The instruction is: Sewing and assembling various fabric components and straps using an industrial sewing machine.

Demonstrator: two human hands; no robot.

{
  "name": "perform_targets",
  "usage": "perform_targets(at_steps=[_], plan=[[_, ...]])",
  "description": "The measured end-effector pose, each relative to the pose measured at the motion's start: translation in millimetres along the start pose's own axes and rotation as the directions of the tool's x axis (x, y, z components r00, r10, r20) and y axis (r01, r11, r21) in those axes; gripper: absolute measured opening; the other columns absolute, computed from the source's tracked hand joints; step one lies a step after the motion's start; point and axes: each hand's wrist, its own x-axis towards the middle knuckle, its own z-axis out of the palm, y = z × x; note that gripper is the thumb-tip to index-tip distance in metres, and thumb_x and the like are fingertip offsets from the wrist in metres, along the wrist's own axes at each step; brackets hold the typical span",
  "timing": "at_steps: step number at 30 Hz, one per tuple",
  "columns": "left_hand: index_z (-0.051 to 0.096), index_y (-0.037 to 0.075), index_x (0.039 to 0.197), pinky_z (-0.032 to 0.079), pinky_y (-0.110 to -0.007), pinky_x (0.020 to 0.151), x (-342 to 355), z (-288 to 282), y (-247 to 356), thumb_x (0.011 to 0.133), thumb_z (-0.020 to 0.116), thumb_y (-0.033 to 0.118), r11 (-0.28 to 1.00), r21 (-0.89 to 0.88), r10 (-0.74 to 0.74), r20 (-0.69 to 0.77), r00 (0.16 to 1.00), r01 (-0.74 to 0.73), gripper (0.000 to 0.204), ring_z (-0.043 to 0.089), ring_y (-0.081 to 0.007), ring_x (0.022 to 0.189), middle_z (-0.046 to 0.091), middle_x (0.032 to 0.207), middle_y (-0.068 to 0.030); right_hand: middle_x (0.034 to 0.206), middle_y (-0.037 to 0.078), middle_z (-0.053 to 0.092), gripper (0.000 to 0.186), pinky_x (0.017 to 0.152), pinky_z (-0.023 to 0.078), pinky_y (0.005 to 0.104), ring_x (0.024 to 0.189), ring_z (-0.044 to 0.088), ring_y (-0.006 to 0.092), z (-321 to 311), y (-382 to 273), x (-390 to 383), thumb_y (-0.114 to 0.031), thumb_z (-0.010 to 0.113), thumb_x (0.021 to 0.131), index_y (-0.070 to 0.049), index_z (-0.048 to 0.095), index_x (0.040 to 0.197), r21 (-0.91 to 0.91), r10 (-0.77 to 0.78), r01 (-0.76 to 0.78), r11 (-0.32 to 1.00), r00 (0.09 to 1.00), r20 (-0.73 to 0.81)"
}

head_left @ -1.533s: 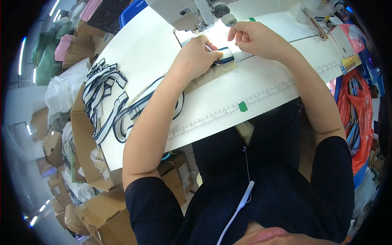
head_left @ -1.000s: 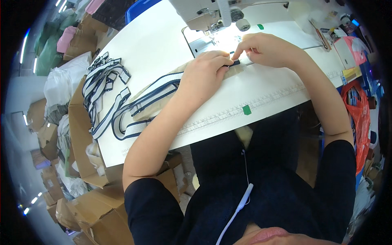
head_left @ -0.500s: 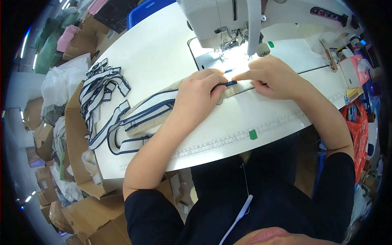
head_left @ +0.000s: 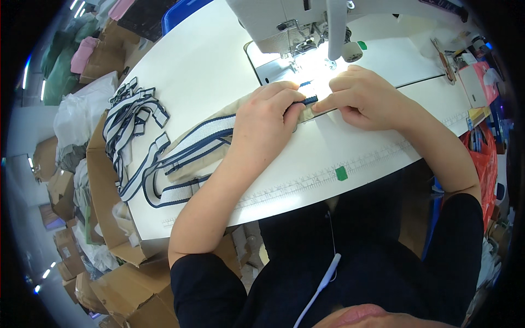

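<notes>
A small green label point(head_left: 341, 173) sits at the tabletop point(head_left: 208, 65) front edge; brown cartons point(head_left: 104, 218) crowd its left. Left hand point(head_left: 265, 123) and right hand point(head_left: 358, 98) pinch the navy-edged white strap point(head_left: 202, 134) end below the sewing machine point(head_left: 295, 22)

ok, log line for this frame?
left hand: pinching strap end | right hand: pressing beige fabric | location: sewing machine needle area
</notes>
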Motion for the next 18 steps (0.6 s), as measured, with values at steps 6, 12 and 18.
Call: perform_targets(at_steps=[6,12,18], plan=[[0.072,0.007,0.091,0.054,-0.032,0.081,0.1,-0.4,-0.7,0.08,0.071,0.01,1.0,0.018,0.025,0.002,1.0,-0.025,0.011,0.067,-0.0221,0.093,0.07,0.104,-0.0043,0.066,0.001,0.043,0.032,0.068,0.037,0.0335,0.066,0.043,0.0183,-1.4,-2.1,-0.3,0.0,0.059,0.078,-0.018,0.073,0.1,-0.009,0.002,-0.002,1.0,1.0,0.02],[0.07,0.007,0.092,0.054,-0.033,0.081,-0.7,-2.5,0.1,0.081,0.069,0.011,0.999,0.039,0.011,0.048,0.999,-0.013,0.011,0.067,-0.0229,0.093,0.069,0.105,-0.0042,0.08,0.003,0.051,0.029,0.072,0.041,0.0332,0.073,0.049,0.0196,0.2,-5.8,-2.2,-0.001,0.06,0.078,-0.017,0.071,0.1,-0.018,-0.015,0.015,1.0,1.0,0.002],[0.069,0.007,0.092,0.054,-0.035,0.08,-1.4,-0.9,-0.2,0.082,0.069,0.011,0.999,0.014,0.034,0.032,0.999,-0.035,0.011,0.067,-0.0243,0.092,0.069,0.105,-0.005,0.099,0.002,0.059,0.031,0.078,0.048,0.0325,0.086,0.056,0.0207,2.4,-7.6,0.5,0.004,0.06,0.072,-0.014,0.071,0.096,0.025,0.041,-0.038,0.999,0.99,-0.134]])
